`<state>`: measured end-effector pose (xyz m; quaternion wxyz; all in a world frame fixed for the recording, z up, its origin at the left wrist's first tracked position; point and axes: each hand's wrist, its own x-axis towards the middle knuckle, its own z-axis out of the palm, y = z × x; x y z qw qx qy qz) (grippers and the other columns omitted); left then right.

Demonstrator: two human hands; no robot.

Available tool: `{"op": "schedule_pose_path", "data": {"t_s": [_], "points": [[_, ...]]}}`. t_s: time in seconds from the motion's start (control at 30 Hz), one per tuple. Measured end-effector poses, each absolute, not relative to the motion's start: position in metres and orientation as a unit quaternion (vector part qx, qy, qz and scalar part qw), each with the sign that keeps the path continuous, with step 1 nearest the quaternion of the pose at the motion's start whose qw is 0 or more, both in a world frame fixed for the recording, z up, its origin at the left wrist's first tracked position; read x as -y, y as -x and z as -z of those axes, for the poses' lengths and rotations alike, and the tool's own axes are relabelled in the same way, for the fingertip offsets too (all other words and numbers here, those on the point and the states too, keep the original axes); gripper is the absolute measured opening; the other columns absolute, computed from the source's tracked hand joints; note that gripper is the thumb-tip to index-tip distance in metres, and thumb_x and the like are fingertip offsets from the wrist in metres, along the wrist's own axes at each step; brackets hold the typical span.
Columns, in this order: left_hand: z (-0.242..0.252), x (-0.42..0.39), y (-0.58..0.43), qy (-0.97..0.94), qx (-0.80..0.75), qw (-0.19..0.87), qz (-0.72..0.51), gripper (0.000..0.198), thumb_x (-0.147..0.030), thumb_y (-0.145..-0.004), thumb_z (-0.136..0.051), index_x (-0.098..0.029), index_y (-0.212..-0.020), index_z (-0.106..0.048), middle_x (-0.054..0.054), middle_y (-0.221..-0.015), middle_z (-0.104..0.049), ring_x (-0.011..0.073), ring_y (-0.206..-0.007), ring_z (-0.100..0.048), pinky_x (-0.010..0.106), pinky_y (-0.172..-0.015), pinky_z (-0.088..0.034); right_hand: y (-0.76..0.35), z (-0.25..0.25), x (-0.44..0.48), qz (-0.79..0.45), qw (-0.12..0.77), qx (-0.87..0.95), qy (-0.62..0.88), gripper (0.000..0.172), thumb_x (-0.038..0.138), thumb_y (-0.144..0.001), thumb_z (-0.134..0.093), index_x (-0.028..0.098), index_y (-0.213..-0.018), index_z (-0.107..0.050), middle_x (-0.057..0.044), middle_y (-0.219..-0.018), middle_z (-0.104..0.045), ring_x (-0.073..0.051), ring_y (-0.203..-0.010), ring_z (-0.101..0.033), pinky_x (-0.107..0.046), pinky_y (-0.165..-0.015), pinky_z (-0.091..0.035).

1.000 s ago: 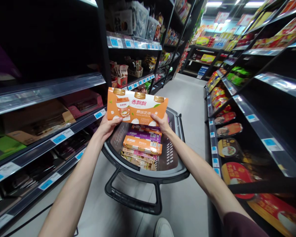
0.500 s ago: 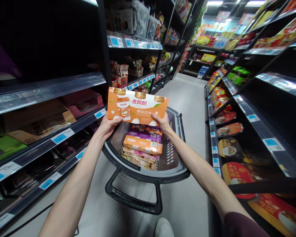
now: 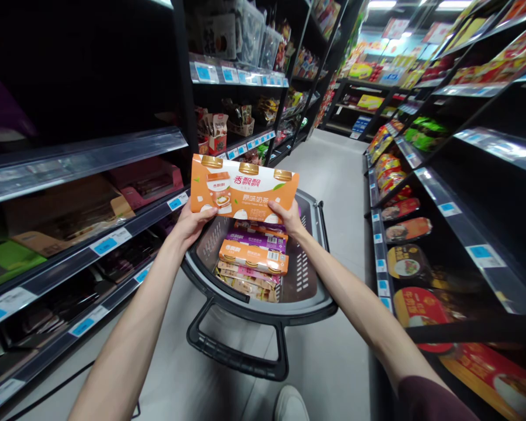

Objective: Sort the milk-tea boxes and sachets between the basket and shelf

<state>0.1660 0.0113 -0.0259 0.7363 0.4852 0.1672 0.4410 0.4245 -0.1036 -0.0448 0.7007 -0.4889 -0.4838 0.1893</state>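
I hold an orange and white multipack of three gold-lidded cups (image 3: 243, 187) upright in front of me, above a dark grey shopping basket (image 3: 307, 304). My left hand (image 3: 191, 224) grips the pack's lower left corner. My right hand (image 3: 286, 217) grips its lower right edge. Inside the basket lie another orange pack (image 3: 253, 257), a purple pack (image 3: 256, 240) and several flatter packets (image 3: 245, 280) beneath them.
Black store shelves line both sides of a narrow aisle. Boxes (image 3: 70, 216) fill the left shelves, red and orange bowl packs (image 3: 407, 231) the right. The grey floor (image 3: 333, 169) runs ahead to more shelving. The basket's handle (image 3: 239, 354) points toward me, near my shoe (image 3: 291, 404).
The pack has risen a very little between the oldest frame and now. Both hands keep the same grip.
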Motion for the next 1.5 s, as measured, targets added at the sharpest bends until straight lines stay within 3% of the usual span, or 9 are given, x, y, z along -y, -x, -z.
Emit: {"op": "schedule_pose_path", "data": {"t_s": [0.47,0.73,1.0,1.17,1.33,1.5], "points": [[0.025,-0.011,-0.165,-0.494,-0.164,0.732,-0.44,0.081,-0.012,-0.055,-0.091,-0.023,-0.129,-0.059,0.008,-0.122,-0.073,0.0223,-0.102,-0.073,0.032,-0.092,-0.058,-0.424,0.045,0.104,-0.19,0.69,0.485,0.503,0.066,0.055,-0.071,-0.086,0.02,-0.121,-0.062,-0.011,-0.117,-0.072,-0.031,-0.11,-0.067,-0.048,-0.1,-0.054],[0.027,-0.014,-0.165,-0.484,-0.171,0.731,-0.451,0.081,-0.01,-0.054,-0.092,-0.023,-0.127,-0.059,0.003,-0.103,-0.076,0.0193,-0.091,-0.073,0.029,-0.086,-0.059,-0.422,0.041,0.106,-0.231,0.672,0.499,0.496,0.068,0.057,-0.071,-0.085,0.022,-0.125,-0.061,-0.01,-0.121,-0.071,-0.032,-0.112,-0.067,-0.049,-0.102,-0.054],[0.021,-0.01,-0.166,-0.473,-0.172,0.736,-0.453,0.076,-0.008,-0.052,-0.091,-0.023,-0.12,-0.062,0.001,-0.099,-0.076,0.0159,-0.085,-0.071,0.024,-0.078,-0.058,-0.423,0.041,0.106,-0.239,0.666,0.505,0.493,0.076,0.058,-0.071,-0.085,0.023,-0.133,-0.058,-0.01,-0.122,-0.071,-0.031,-0.112,-0.067,-0.05,-0.102,-0.055],[0.024,-0.012,-0.165,-0.481,-0.18,0.724,-0.46,0.078,-0.009,-0.05,-0.091,-0.023,-0.121,-0.06,0.003,-0.107,-0.075,0.0181,-0.094,-0.071,0.028,-0.085,-0.058,-0.426,0.049,0.1,-0.255,0.678,0.494,0.481,0.071,0.055,-0.071,-0.086,0.024,-0.13,-0.061,-0.009,-0.121,-0.072,-0.03,-0.11,-0.068,-0.05,-0.102,-0.055],[0.025,-0.012,-0.167,-0.507,-0.173,0.694,-0.481,0.086,-0.01,-0.046,-0.092,-0.024,-0.124,-0.057,0.005,-0.121,-0.07,0.0209,-0.105,-0.069,0.03,-0.09,-0.056,-0.429,0.056,0.094,-0.278,0.684,0.464,0.489,0.056,0.053,-0.071,-0.086,0.022,-0.114,-0.067,-0.009,-0.123,-0.071,-0.03,-0.115,-0.068,-0.05,-0.105,-0.054],[0.025,-0.009,-0.168,-0.513,-0.191,0.676,-0.493,0.088,-0.012,-0.044,-0.092,-0.025,-0.123,-0.055,0.004,-0.121,-0.069,0.0207,-0.107,-0.067,0.03,-0.092,-0.054,-0.424,0.054,0.094,-0.26,0.701,0.417,0.516,0.059,0.052,-0.065,-0.09,0.021,-0.108,-0.064,-0.011,-0.119,-0.073,-0.031,-0.11,-0.07,-0.048,-0.097,-0.059]]}}
